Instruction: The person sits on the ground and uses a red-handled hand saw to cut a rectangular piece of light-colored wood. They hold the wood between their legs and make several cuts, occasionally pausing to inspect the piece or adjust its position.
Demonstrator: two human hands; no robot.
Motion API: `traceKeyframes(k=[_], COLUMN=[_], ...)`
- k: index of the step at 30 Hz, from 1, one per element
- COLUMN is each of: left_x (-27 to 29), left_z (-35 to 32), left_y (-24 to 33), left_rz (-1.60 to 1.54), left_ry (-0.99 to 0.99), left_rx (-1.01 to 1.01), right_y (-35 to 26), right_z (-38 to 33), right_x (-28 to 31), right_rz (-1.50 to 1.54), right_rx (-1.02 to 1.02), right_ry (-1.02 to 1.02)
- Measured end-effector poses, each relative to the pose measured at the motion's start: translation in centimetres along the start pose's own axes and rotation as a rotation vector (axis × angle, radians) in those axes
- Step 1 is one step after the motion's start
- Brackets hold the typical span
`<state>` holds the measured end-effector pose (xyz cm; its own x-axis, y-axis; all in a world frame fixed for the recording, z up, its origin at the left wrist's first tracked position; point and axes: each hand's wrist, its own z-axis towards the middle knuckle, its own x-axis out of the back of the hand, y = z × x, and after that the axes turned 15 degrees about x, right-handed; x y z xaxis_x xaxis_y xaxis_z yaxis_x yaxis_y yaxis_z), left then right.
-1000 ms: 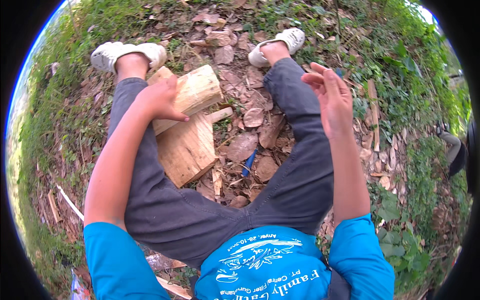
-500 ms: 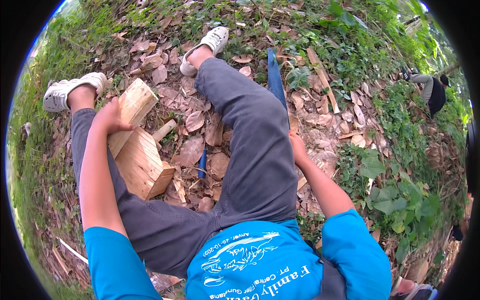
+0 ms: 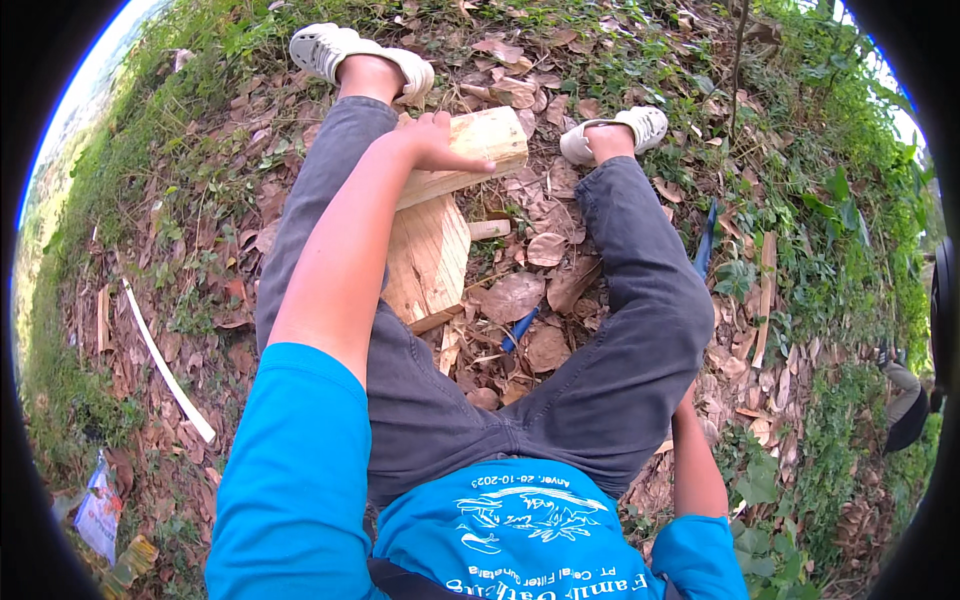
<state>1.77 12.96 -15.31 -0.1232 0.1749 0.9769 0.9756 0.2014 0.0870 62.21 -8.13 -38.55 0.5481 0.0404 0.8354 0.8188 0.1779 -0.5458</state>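
My left hand (image 3: 436,147) grips the top of a pale, rough-cut wooden block (image 3: 497,138), thumb along its near side. Against that block, beside my left leg, rests a wider piece of wood (image 3: 428,255) with a flat, light face. A short rounded wooden stick (image 3: 490,229) pokes out from its right side. My right hand (image 3: 686,402) is down beside my right thigh, its fingers hidden behind the trouser leg. Beyond my right knee shows part of a long blue blade-like object (image 3: 706,240); whether my right hand touches it cannot be seen.
A small blue cylinder (image 3: 519,330) lies on dry leaves between my legs. A wooden strip (image 3: 766,298) lies at the right, and a long pale strip (image 3: 168,365) at the left. A plastic bag (image 3: 99,510) sits lower left. Another person (image 3: 907,405) is at the far right.
The view has swung left, so everything appears further right. My left hand keeps its hold on the wooden block, which now lies flatter. My right hand has become mostly hidden by my thigh.
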Motion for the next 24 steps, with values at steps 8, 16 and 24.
traceKeyframes(k=[8,16,24], left_x=[-3.3,-3.7,-3.6], left_z=[-1.4,-2.6,-2.5], left_y=[-1.1,-1.1,-0.8], left_rz=[-0.299,-0.292,-0.208], left_ry=[0.431,0.483,0.486], left_rx=[0.371,0.353,0.399], right_y=[-11.8,-31.3,-42.7], right_z=[5.0,10.2,15.6], right_x=[15.2,15.5,2.7], right_rz=[1.086,1.05,0.967], right_rx=[-0.251,0.341,0.435], right_ry=[0.475,0.359,0.241])
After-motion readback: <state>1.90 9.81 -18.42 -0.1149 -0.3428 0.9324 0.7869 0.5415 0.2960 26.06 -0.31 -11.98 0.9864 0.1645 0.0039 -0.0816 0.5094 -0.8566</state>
